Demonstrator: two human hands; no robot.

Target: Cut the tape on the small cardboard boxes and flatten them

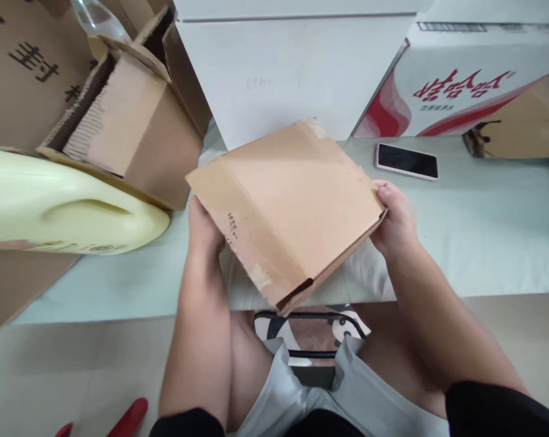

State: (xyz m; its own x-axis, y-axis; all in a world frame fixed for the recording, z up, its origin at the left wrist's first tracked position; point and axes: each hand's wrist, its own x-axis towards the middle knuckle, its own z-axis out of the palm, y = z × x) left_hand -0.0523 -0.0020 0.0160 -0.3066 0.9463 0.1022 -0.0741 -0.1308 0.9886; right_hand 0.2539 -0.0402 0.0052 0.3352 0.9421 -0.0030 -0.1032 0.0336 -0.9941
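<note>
A brown cardboard box [287,200], rather flat, is held up at a slant above the pale green cloth, in front of a white box. Its surface has scuffed patches along two edges, and a narrow gap shows at its near corner. My left hand [204,226] grips the box at its left side, the fingers mostly hidden beneath it. At the right corner my right hand [395,215] holds on, the thumb on the top face and the other fingers largely hidden underneath.
Behind stand the white box [296,73] and a red-and-white carton [456,91]. A phone [407,162] lies on the green cloth [497,230]. To the left are an open carton with cardboard [158,145] and a pale yellow bottle [65,203]. My legs are below the table edge.
</note>
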